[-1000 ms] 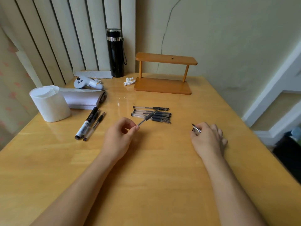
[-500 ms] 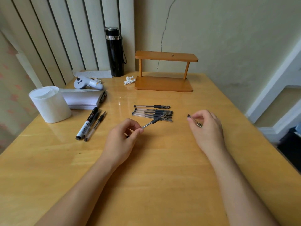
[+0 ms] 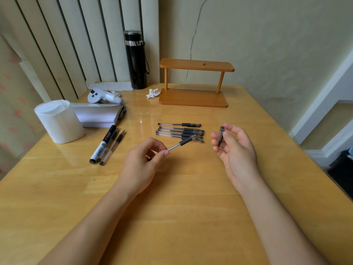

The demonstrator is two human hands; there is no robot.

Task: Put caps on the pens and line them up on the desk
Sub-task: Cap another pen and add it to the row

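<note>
Head view, the only view supplied. My left hand (image 3: 142, 165) pinches an uncapped pen (image 3: 183, 142) by its rear end between thumb and fingers, the writing tip angled up and to the right, above the near edge of the capped row (image 3: 180, 132). My right hand (image 3: 234, 150) holds a clear cap (image 3: 221, 135) upright between thumb and fingertips, the remaining fingers loosely spread. Cap and pen tip are near each other but apart.

Step in hand, by my judgement: capping this pen. The next move calls for turning the cap so its open end faces the tip, bringing the two into line, and pressing until seated. I cannot tell from here which end of the cap is open.

State of the rest: several capped pens lie side by side in the row at mid-desk, roughly parallel, ends not quite flush. To the left, a marker (image 3: 103, 144) and two slimmer pens (image 3: 112, 148) lie together at a slant; at least one of these shows a bare tip, so work remains.

Clearance: the desk (image 3: 172, 217) in front of me is bare wood, ample for both hands. The right edge runs close beside my right forearm. A white roll (image 3: 59, 121), a stack of paper (image 3: 99, 115) and a wooden stand (image 3: 193, 96) sit well back.
</note>
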